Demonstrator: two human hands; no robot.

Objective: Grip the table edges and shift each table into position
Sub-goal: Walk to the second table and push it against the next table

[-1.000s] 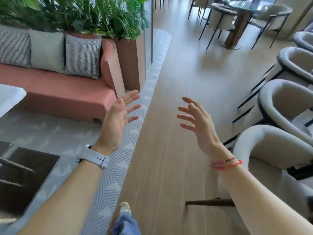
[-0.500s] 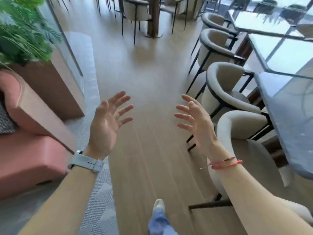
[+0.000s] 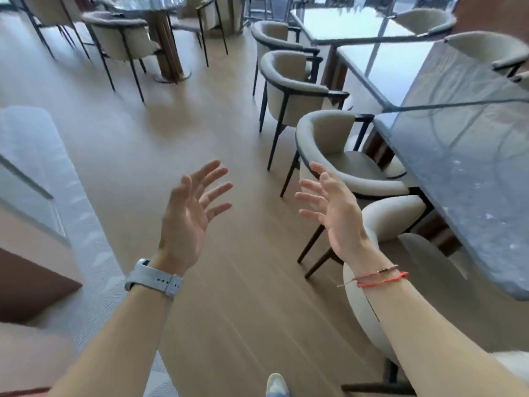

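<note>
A row of glossy dark stone-topped tables runs along the right: the nearest table [image 3: 469, 179], a second table [image 3: 400, 70] behind it and a third table [image 3: 343, 24] farther back. My left hand [image 3: 190, 213] and my right hand [image 3: 332, 207] are raised in the air over the wooden floor, palms facing each other, fingers spread, holding nothing. Neither hand touches a table; the nearest table's edge lies to the right of my right hand.
Several cream armchairs [image 3: 337, 147] stand along the tables' left side, one right under my right forearm. A round table [image 3: 148, 4] with chairs stands at the back left. A brown planter box [image 3: 31, 285] and grey rug [image 3: 86, 253] lie left. The wooden floor aisle [image 3: 200, 116] runs ahead.
The view has swung right: the pink sofa and plants left the frame and the row of tables came in. Both hands stay raised and spread.
</note>
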